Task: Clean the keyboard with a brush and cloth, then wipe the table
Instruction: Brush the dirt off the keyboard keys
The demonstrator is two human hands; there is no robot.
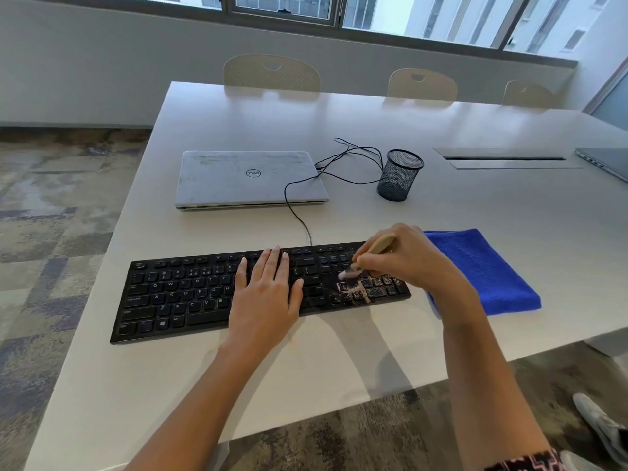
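Left hand (265, 294) lies flat, fingers straight, on the keyboard (176, 294) middle; right hand (407, 260) grips the brush (370, 254) over its dusty right end, cloth (482, 270) just right of that.

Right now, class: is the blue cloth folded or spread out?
Folded. The blue cloth lies on the table right of the keyboard as a thick pad, with layered edges showing at its near corner.

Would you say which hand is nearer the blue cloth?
Right. The right hand is just beside the blue cloth; the left hand rests on the keyboard, farther away.
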